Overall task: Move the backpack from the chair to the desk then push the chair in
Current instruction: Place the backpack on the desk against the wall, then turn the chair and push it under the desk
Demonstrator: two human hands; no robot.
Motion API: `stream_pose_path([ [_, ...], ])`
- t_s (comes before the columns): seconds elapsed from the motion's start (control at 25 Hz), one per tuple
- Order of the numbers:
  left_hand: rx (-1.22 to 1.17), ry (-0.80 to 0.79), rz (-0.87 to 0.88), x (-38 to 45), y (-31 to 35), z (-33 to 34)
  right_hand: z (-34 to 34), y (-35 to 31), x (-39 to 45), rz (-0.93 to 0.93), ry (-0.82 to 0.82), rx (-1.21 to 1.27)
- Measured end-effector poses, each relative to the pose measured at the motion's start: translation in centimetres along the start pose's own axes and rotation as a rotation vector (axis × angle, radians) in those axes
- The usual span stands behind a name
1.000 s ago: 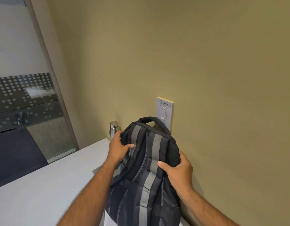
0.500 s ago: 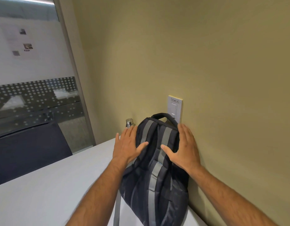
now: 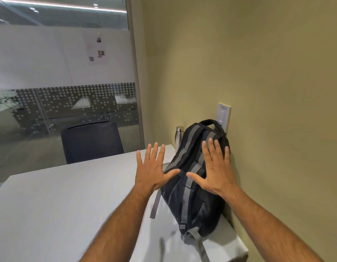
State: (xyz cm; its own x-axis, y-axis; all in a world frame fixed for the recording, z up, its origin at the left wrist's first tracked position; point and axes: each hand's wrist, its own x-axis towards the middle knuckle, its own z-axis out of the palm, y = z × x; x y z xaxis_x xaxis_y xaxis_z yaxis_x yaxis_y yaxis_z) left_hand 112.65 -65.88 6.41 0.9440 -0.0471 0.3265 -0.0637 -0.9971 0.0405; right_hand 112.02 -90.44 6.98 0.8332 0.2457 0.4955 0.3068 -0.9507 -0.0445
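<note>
Head view, backpack (image 3: pixel 194 188) on desk (image 3: pixel 69 201), perhaps under right hand (image 3: pixel 216 173)

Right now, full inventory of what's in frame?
backpack: 1, black with grey straps, on the desk against the wall
desk: 1, white, foreground
bottle: 1, silver metal, on the desk behind the backpack
wall switch: 1, white, on the wall above the backpack
chair: 1, dark, far side of the desk
wall: olive, right
glass partition: frosted with dot band, left
left hand: open, fingers spread, beside the backpack
right hand: open, over the backpack's upper part
</note>
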Motion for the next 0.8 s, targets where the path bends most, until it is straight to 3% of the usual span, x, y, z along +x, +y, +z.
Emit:
stream_pose_path([
  [0.36,0.095,-0.047,-0.179,-17.9,-2.8,-3.0,-1.5,-6.7,-9.9,-0.140,-0.060,0.056],
  [0.8,0.128,-0.070,-0.310,-38.6,-9.7,-8.8,-5.3,-20.5,-22.5,-0.274,-0.106,0.183],
])
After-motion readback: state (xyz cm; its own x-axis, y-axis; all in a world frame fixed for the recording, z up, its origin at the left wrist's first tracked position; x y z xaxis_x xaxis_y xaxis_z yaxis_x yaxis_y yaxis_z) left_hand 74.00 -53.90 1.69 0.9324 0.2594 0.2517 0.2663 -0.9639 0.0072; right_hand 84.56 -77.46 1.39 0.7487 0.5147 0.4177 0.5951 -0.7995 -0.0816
